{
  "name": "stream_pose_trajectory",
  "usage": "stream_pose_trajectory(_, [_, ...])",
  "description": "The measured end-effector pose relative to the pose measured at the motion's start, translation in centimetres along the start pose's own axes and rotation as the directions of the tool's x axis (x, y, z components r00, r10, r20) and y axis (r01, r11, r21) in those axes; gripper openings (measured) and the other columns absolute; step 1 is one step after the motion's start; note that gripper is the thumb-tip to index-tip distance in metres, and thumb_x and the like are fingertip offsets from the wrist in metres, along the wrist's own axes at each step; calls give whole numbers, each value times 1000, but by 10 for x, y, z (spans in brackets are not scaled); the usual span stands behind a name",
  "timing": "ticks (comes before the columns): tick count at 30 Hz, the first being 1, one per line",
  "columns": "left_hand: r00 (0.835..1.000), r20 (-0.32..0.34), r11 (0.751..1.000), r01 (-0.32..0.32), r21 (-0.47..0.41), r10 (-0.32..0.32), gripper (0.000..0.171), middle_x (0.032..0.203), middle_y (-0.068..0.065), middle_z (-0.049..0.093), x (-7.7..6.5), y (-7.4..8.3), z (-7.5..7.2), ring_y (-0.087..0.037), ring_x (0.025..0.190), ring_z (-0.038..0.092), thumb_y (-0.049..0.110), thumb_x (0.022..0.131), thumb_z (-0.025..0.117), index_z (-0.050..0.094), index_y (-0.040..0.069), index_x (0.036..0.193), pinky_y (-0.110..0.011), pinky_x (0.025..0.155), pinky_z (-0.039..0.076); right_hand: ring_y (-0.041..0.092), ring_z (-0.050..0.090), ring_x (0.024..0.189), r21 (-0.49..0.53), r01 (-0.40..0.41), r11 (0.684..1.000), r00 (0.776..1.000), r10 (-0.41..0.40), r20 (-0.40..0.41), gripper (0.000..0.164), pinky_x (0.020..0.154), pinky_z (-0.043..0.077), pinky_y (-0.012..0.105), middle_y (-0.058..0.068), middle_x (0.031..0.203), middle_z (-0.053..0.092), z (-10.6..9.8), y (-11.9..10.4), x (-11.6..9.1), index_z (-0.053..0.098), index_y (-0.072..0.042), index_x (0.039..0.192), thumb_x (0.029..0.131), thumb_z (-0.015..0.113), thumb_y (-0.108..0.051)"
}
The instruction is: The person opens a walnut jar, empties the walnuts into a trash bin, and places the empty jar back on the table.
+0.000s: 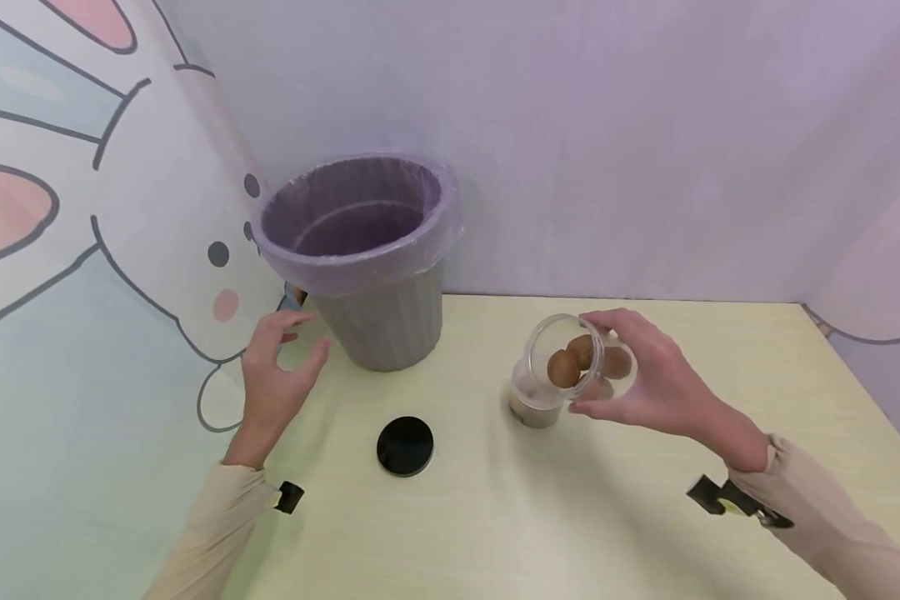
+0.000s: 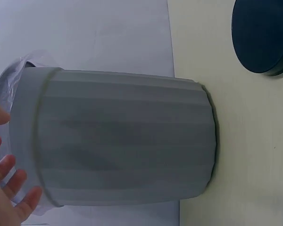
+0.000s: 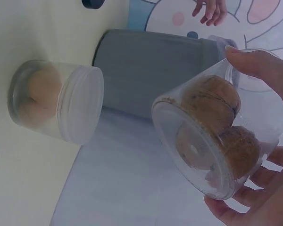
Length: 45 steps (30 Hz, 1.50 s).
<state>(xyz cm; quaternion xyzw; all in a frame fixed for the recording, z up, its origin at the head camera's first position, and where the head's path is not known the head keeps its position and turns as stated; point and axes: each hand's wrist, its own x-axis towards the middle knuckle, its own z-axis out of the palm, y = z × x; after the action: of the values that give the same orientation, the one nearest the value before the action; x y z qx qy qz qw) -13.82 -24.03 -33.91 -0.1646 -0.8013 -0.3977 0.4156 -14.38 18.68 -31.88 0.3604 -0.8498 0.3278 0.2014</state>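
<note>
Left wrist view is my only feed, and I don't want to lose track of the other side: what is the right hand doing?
Observer: The right hand grips a clear jar, held tilted above the table.
Operator: Anything inside that jar?
Observer: Yes, brown walnut-like balls show through its wall. They overlap, so I won't give a count.
Operator: And is something standing near it?
Observer: Yes, a second jar stands upright on the table, with brownish contents showing through its side.
</note>
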Motion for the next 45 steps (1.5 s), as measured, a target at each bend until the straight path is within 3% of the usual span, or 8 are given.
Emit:
stream_pose_trajectory(3, [1000, -22, 1000, -14, -7, 14, 33, 103, -23, 61, 6, -2, -2, -21, 98, 54, -7, 71, 71, 63, -10, 103, -23, 83, 42, 13, 53, 105, -11, -14, 1000, 1000, 14, 7, 93, 90, 38, 26, 0, 118, 59, -2, 1, 4, 54, -7, 125, 44, 95, -24])
stream_pose_trajectory(10, [999, -49, 999, -20, -49, 18, 30, 102, -27, 61, 28, 12, -10, -22, 100, 54, -8, 73, 68, 61, -14, 102, -23, 85, 41, 13, 53, 104, -21, -9, 1000, 1000, 9, -2, 91, 89, 38, 24, -1, 114, 59, -8, 2, 14, 54, -7, 125, 45, 94, -22])
stream_pose_trajectory(19, [994, -85, 998, -64, 15, 65, 29, 101, -28, 60, 47, 19, -12, -30, 100, 53, -5, 75, 68, 61, -14, 101, -26, 85, 42, 11, 52, 100, -27, -25, 999, 999, 24, -23, 93, 84, 37, 23, 2, 110, 60, -16, 5, 25, 54, -5, 127, 44, 95, -20])
stream_pose_trajectory(29, [991, -85, 994, -103, 33, 106, 30, 104, -31, 56, 63, 17, -13, -31, 101, 52, -9, 72, 69, 60, -14, 100, -33, 86, 40, 13, 51, 90, -31, -31, 999, 999, 30, -24, 92, 74, 40, 32, 2, 110, 60, -19, 7, 40, 54, -8, 127, 46, 95, -21])
stream_pose_trajectory(32, [991, -69, 993, -111, 42, 114, 30, 106, -31, 55, 68, 9, -11, -33, 103, 51, -7, 73, 70, 61, -13, 101, -34, 87, 38, 14, 51, 89, -33, -31, 999, 999, 30, -26, 91, 73, 39, 33, 1, 110, 60, -20, 7, 45, 54, -9, 127, 46, 95, -21])
stream_pose_trajectory(40, [981, -33, 979, -189, 72, 191, 32, 110, -21, 59, 77, -32, -6, -34, 108, 50, 16, 78, 73, 67, -1, 104, -41, 93, 36, 15, 50, 88, -56, -14, 998, 999, 11, -50, 91, 73, 38, 31, 5, 103, 59, -23, 11, 57, 54, -6, 126, 45, 94, -21])
stream_pose_trajectory(45, [963, 19, 961, -268, 74, 267, 29, 105, -20, 59, 80, -39, -5, -36, 103, 50, 26, 83, 69, 69, 2, 100, -41, 92, 37, 17, 50, 88, -59, -23, 998, 998, 19, -65, 91, 73, 38, 34, 6, 101, 59, -26, 13, 66, 54, -4, 124, 44, 95, -21])
